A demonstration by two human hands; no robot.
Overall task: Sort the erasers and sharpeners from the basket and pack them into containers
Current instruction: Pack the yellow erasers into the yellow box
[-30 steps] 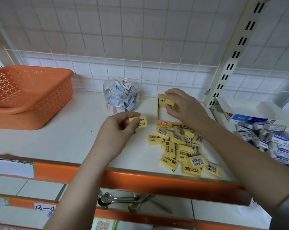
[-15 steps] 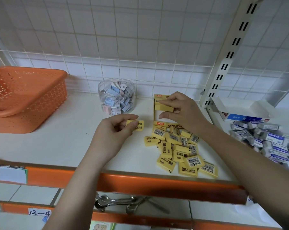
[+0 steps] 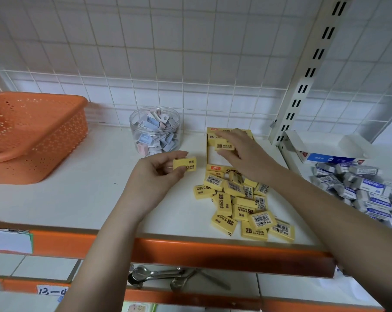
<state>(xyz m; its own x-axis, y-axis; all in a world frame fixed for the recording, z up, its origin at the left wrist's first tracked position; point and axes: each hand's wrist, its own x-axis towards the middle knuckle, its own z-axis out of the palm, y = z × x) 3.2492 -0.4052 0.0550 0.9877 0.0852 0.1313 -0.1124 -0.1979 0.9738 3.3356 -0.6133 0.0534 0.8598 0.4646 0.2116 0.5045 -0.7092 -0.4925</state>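
Head view of a white shelf (image 3: pixel 62 199) with an orange front edge, backed by a wire grid over tiled wall. The left hand (image 3: pixel 154 179) pinches a single yellow eraser (image 3: pixel 185 164) between thumb and fingers, held just above the shelf, left of the yellow box (image 3: pixel 213 131). The right hand (image 3: pixel 247 154) reaches into that open, shallow box at the far middle of the shelf; its fingers are extended and rest on an eraser in the box (image 3: pixel 224 146), which lies against others already packed along the far wall. Whether the thumb also grips this eraser cannot be told.

A loose pile of yellow erasers (image 3: pixel 242 206), labelled 2B and showing barcodes, lies on the shelf just near of the box, extending to the shelf's near edge, below the right forearm. A clear round jar (image 3: pixel 155 131) holding pastel blue, pink and grey sharpeners stands at the far side, left of the box. An orange perforated basket (image 3: pixel 33 136) sits at the far left. On the adjoining shelf to the right lie a heap of blue-and-white wrapped erasers (image 3: pixel 366 190) and an open white and blue carton (image 3: pixel 325 152). Metal spoons (image 3: pixel 159 275) lie on the lower shelf.
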